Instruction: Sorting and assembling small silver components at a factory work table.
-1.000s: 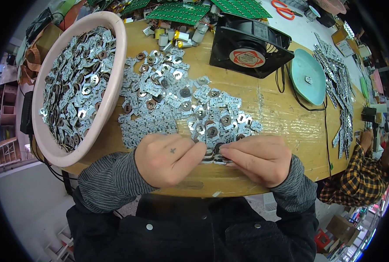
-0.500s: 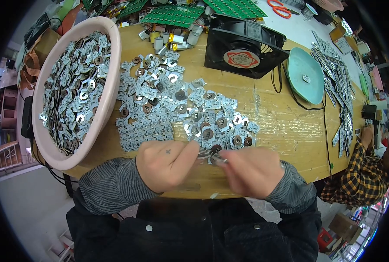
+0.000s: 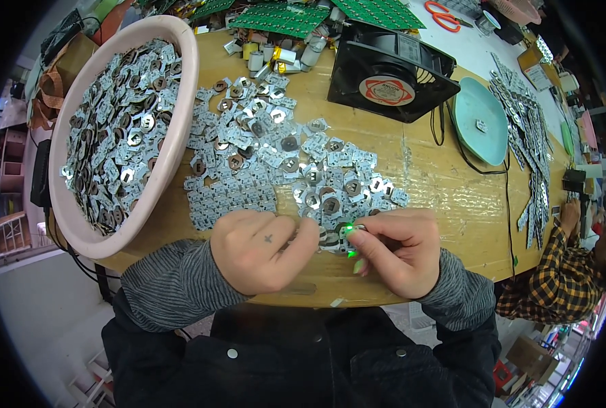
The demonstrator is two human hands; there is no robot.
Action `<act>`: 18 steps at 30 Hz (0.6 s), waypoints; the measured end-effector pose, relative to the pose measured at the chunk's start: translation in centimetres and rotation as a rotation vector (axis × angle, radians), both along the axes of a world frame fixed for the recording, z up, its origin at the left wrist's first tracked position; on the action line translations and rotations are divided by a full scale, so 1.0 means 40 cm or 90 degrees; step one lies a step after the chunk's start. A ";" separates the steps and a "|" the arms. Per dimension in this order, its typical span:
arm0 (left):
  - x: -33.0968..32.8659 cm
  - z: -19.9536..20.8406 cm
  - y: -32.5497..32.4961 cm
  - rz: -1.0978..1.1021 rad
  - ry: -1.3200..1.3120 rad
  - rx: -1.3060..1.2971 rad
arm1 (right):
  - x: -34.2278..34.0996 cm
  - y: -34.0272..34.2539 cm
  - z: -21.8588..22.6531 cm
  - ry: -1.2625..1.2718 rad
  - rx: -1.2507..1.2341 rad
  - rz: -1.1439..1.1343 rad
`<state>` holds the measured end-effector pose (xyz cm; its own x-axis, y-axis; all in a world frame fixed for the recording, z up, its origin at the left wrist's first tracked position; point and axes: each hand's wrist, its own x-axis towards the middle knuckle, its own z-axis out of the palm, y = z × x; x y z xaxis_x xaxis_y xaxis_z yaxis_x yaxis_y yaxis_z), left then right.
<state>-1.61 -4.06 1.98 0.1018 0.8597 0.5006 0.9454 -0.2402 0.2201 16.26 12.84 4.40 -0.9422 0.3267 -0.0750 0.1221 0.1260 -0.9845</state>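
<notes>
Between the thumb and fingers of my right hand (image 3: 403,253) is a small circuit board (image 3: 352,240), pinched over the table's near part, with green lights glowing on it. My left hand (image 3: 265,251) is curled closed just to its left; its fingertips are turned away, so what they hold, if anything, is hidden. Just beyond both hands spreads a loose heap of small white circuit boards (image 3: 316,173), several with round silver or brown discs on them. A flat sheet of joined white boards (image 3: 231,200) lies beyond my left hand.
At the left stands a pink basin (image 3: 188,81) full of similar boards. A black fan (image 3: 391,75), a teal tray (image 3: 480,146) with one board, and strips of boards (image 3: 531,136) lie at the far right. Green circuit panels (image 3: 279,20) lie behind. A person in a checked sleeve (image 3: 548,275) sits at right.
The board in my right hand now shows green lights. My right hand has turned so its thumb and fingers show. My left hand stays curled in nearly the same place.
</notes>
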 end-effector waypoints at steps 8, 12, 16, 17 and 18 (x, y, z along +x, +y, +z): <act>0.003 0.007 0.005 -0.012 0.043 0.012 | -0.004 0.003 0.002 0.004 0.015 -0.002; 0.008 0.017 0.008 -0.028 0.103 0.020 | -0.002 0.000 0.002 -0.021 0.001 -0.012; 0.002 0.017 0.004 -0.030 0.094 0.001 | -0.008 0.002 -0.002 -0.023 0.005 -0.027; -0.001 0.019 0.004 -0.025 0.073 -0.004 | -0.008 0.003 -0.006 -0.005 0.029 -0.021; -0.003 0.020 0.004 -0.020 0.053 -0.009 | -0.008 0.003 -0.005 -0.005 0.028 -0.020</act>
